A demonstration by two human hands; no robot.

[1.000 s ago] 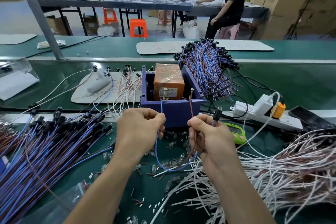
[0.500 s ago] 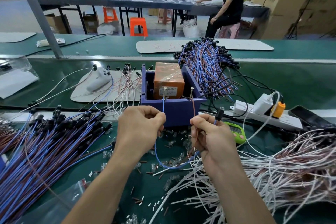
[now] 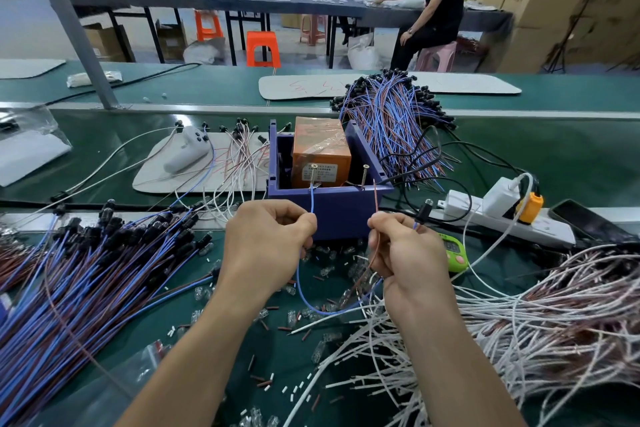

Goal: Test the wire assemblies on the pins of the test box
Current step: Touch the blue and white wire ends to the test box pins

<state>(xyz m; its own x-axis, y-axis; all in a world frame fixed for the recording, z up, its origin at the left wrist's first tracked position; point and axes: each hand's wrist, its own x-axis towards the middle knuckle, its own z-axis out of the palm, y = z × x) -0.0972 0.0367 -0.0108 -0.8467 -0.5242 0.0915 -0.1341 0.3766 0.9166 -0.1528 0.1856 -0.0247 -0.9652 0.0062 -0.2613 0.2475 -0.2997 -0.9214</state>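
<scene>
— Where is the test box?

— The purple box sits on the green bench, just beyond the worker's hands. An orange unit stands inside it. Two screw pins stick up at its near rim, a left pin and a right pin.

— And the hands?

— The left hand is curled, with thumb and forefinger pinching a blue wire. That wire rises straight to the foot of the left pin; whether its tip touches cannot be told. The right hand is curled too, pinching a brown wire. Its tip stands just right of the right pin and seems apart from it.

— One assembly?

— It looks so. The blue wire loops down between the wrists and up into the right hand, and a black cap pokes out above that hand's knuckles.

— What lies around?

— A heap of blue-and-brown wires with black ends covers the bench on the left. White wires spread on the right, reaching under the right forearm. Another bundle of blue and brown lies behind the box, to its right. A power strip with plugs is right of the box. A green timer sits just beside the right hand, and a phone lies at the strip's far end. A white controller rests on a pale mat left of the box. Small scraps dot the bench between the hands.
</scene>
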